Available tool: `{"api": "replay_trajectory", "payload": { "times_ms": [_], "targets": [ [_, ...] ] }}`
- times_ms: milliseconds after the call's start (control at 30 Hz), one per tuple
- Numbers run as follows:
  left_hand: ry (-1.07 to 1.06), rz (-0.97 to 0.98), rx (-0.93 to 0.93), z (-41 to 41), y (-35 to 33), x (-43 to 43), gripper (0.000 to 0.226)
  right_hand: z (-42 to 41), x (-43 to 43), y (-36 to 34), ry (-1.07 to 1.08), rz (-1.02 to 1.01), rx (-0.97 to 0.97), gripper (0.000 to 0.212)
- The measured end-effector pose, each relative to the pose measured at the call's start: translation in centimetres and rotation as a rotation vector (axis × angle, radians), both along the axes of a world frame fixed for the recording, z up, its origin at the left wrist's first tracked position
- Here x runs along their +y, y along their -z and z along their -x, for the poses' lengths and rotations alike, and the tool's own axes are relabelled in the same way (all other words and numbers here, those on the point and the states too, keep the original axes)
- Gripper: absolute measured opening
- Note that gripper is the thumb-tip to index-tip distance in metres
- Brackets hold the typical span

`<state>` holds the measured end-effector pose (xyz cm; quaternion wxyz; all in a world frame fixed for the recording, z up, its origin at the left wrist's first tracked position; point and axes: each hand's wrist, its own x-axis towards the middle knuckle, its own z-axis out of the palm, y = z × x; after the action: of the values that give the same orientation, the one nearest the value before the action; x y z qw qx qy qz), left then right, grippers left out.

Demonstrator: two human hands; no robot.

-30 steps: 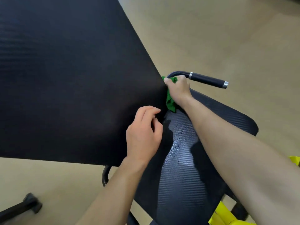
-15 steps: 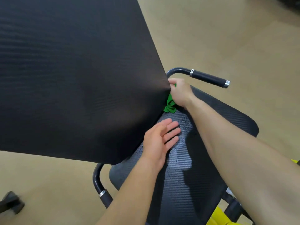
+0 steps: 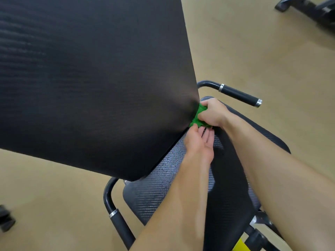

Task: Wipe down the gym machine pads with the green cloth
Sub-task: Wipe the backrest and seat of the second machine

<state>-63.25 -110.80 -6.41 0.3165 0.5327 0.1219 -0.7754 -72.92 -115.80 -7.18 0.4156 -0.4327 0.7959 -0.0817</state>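
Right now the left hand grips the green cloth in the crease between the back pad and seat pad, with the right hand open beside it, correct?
Hands are swapped. In the head view the right hand grips the green cloth in that crease; the left hand lies open beside it.

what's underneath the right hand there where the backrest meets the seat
The bunched green cloth, pressed into the crease between the backrest pad and seat pad. The right hand covers much of it.
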Motion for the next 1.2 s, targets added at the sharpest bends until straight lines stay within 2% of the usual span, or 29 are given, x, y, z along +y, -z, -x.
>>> {"api": "replay_trajectory", "payload": {
  "times_ms": [67,233,433,633,733,800,867,1033,1100,1200],
  "targets": [
    [-0.003,0.005,-0.025,0.2,0.2,0.2,0.038,0.1,0.0,-0.2,0.001,-0.017,-0.005,0.022],
    [0.064,0.078,0.032,-1.1,-0.4,1.4,0.053,-0.4,0.2,-0.2,0.024,-0.050,-0.027,0.025],
    [0.145,0.134,0.015,-3.0,-0.8,2.2,0.054,-1.3,0.7,-0.1,0.087,-0.093,-0.044,0.024],
    [0.096,0.073,-0.035,-4.1,-1.1,3.4,0.053,-2.8,1.8,-0.3,0.132,-0.161,-0.037,0.024],
    [0.055,0.017,-0.051,-5.7,-0.9,5.5,0.050,-5.4,3.5,-0.3,0.094,-0.196,-0.060,0.033],
    [0.028,0.009,-0.061,-7.1,-1.0,6.2,0.051,-7.1,4.5,-0.6,0.145,-0.175,-0.058,0.040],
    [0.016,0.002,-0.091,-8.2,-1.3,5.8,0.046,-8.1,5.1,-0.8,0.216,-0.159,-0.058,0.044],
    [-0.029,-0.142,-0.193,-11.1,-1.5,3.9,0.013,-10.3,6.2,-0.3,0.311,-0.175,-0.116,0.058],
    [-0.043,-0.182,-0.222,-12.2,-1.3,4.4,0.012,-11.6,7.0,0.6,0.349,-0.177,-0.150,0.077],
    [-0.064,-0.221,-0.245,-14.1,-0.9,6.2,0.015,-14.1,8.5,0.9,0.363,-0.192,-0.195,0.076]
  ]
}}
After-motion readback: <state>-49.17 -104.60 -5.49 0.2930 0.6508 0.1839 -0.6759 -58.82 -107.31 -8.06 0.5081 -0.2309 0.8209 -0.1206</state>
